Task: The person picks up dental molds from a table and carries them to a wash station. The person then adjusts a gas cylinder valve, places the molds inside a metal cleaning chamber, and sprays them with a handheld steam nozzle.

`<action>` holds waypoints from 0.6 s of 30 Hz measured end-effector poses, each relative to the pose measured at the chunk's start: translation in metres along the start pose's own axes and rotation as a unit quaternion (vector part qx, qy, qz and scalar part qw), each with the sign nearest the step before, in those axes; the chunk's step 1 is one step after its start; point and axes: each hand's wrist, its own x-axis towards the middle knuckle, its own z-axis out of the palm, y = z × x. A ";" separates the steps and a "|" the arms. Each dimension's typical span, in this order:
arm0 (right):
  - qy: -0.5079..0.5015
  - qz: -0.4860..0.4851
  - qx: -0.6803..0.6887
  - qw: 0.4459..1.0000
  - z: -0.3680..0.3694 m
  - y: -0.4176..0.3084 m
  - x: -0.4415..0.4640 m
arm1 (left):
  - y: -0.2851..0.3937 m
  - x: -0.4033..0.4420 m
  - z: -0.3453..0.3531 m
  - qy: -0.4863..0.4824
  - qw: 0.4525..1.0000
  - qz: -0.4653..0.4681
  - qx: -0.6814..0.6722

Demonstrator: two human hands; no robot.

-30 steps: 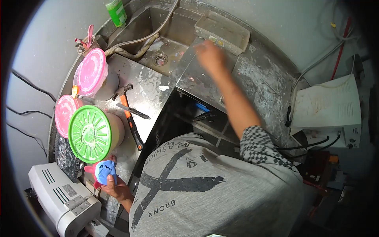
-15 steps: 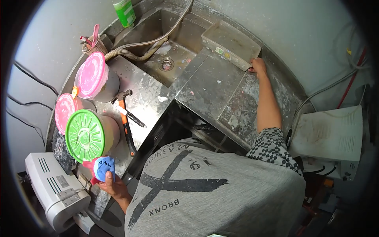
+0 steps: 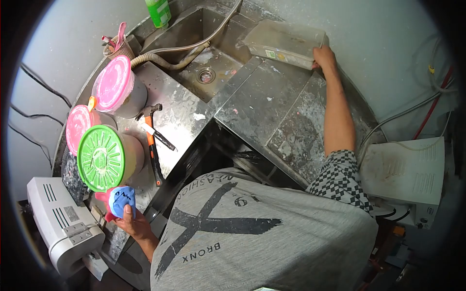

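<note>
At the near left, the left hand (image 3: 132,225) has its thumb and fingers closed around a blue-and-pink piece (image 3: 124,200), just on the near side of the green-lidded bucket (image 3: 102,157). Far off to the right, the right hand (image 3: 325,58) pinches the right end of a shallow tray (image 3: 286,42), which is beside the sink (image 3: 199,88), over the far part of the metal surface (image 3: 257,104).

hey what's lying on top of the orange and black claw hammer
A slim white-and-black tool lies across the claw hammer, near its head; the bit of handle directly beneath is covered.
</note>
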 end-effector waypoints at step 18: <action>0.025 -0.161 -0.390 0.906 0.021 -0.179 0.017 | -0.012 -0.028 -0.073 0.066 0.997 0.030 -0.031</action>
